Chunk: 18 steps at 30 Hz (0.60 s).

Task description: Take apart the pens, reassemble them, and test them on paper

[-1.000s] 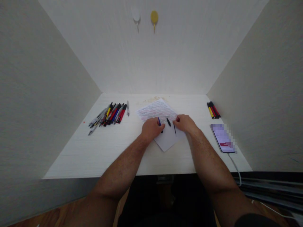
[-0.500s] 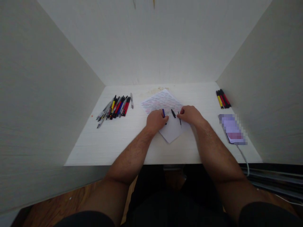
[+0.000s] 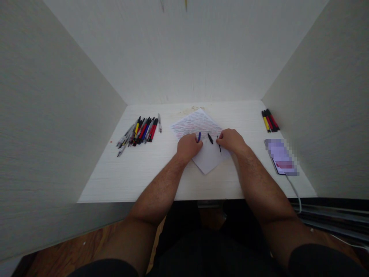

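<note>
My left hand [image 3: 189, 146] is closed around a blue pen barrel [image 3: 199, 136], whose upper end sticks out above the fingers. Between the fingertips of my right hand [image 3: 231, 139] is a thin dark pen refill [image 3: 219, 145], pinched and pointing down toward me. A black pen tip section [image 3: 210, 138] lies between the two hands on a sheet of paper [image 3: 206, 163]. The upper half of that sheet carries rows of coloured scribbles, and both hands rest over its sides.
To the left lies a pile of pens [image 3: 141, 130] in red, blue, yellow and clear, with one clear pen [image 3: 159, 123] beside it. At the right are several red and yellow pens [image 3: 270, 120] and a phone [image 3: 282, 157] on a white cable [image 3: 295, 192]. Walls enclose the table.
My left hand has turned slightly, and the dark lower end of the blue barrel no longer shows beneath its fingers. The right hand keeps its pinch on the refill nearly unmoved.
</note>
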Tool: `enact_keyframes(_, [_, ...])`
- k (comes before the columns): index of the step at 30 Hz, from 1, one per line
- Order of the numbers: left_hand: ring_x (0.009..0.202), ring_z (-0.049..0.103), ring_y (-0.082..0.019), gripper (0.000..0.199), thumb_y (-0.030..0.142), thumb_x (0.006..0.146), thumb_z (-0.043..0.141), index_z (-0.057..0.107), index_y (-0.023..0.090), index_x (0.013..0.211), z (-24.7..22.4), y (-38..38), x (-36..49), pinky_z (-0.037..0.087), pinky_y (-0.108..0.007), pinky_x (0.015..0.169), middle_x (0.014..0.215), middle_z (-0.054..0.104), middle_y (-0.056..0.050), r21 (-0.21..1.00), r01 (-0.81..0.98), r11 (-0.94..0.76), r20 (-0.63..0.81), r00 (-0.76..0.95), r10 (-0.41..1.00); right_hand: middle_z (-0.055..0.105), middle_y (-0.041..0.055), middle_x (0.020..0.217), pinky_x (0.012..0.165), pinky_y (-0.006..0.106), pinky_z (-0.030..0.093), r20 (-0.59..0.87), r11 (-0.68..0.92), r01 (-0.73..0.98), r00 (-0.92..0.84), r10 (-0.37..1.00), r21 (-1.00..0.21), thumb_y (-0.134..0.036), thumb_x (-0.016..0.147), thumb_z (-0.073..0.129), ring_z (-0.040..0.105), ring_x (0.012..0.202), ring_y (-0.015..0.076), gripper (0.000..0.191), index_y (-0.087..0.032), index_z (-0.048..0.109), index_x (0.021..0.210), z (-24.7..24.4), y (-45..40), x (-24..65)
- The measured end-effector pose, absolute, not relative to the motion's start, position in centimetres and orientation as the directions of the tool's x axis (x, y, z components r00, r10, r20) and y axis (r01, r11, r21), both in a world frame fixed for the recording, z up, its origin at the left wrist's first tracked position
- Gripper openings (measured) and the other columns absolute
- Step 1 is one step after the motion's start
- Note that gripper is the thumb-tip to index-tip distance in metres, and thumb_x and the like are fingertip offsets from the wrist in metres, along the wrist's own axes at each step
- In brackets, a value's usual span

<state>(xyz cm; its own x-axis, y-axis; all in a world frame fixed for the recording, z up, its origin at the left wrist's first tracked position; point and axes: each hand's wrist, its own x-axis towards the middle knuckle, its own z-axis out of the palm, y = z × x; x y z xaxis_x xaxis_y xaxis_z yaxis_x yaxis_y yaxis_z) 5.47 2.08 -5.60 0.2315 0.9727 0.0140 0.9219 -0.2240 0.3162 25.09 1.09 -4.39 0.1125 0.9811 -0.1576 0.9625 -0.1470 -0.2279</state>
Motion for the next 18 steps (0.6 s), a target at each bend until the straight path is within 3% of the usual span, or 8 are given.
enact_keyframes(7, [0.078, 0.060, -0.021, 0.018, 0.034, 0.080, 0.057, 0.065, 0.019, 0.076, -5.7, 2.3, 5.3, 0.042, -0.032, 0.070, 0.083, 0.070, -0.008, 0.405, 0.892, -0.201, 0.053, 0.197, 0.979, 0.073, 0.0142, 0.096, 0.072, 0.035, 0.051, -0.189, -0.182, 0.967, 0.147, 0.971, -0.180, -0.031, 0.075, 0.058, 0.069, 0.088, 0.0290, 0.026, -0.018, 0.074, 0.091, -3.9, 0.7, 24.6])
enact_keyframes(12, [0.069, 0.058, -0.017, 0.017, 0.031, 0.078, 0.058, 0.065, 0.018, 0.068, -5.3, 2.6, 5.0, 0.041, -0.029, 0.067, 0.072, 0.068, -0.004, 0.604, 0.773, -0.197, 0.096, 0.175, 0.980, 0.073, 0.0146, 0.090, 0.069, 0.036, 0.050, -0.155, -0.160, 0.964, 0.128, 0.980, -0.214, -0.031, 0.076, 0.057, 0.068, 0.084, 0.0289, 0.021, -0.018, 0.072, 0.083, -4.0, 0.6, 24.5])
enact_keyframes(15, [0.064, 0.057, -0.015, 0.017, 0.029, 0.076, 0.060, 0.064, 0.017, 0.065, -5.0, 2.9, 4.6, 0.040, -0.028, 0.062, 0.065, 0.065, -0.003, 0.755, 0.632, -0.176, 0.077, 0.180, 0.981, 0.071, 0.0105, 0.081, 0.066, 0.033, 0.047, -0.031, -0.158, 0.919, 0.158, 0.987, -0.362, -0.029, 0.075, 0.057, 0.065, 0.077, 0.0239, 0.015, -0.018, 0.068, 0.074, -3.9, 0.7, 24.8])
enact_keyframes(18, [0.057, 0.054, -0.012, 0.019, 0.032, 0.076, 0.061, 0.064, 0.015, 0.067, -5.2, 3.2, 4.3, 0.040, -0.026, 0.056, 0.063, 0.064, -0.003, 0.914, 0.396, -0.089, 0.005, 0.208, 0.978, 0.067, 0.0048, 0.069, 0.059, 0.028, 0.043, 0.118, -0.108, 0.767, 0.233, 0.965, -0.632, -0.025, 0.072, 0.059, 0.060, 0.065, 0.0167, 0.009, -0.018, 0.062, 0.068, -3.7, 0.7, 25.1])
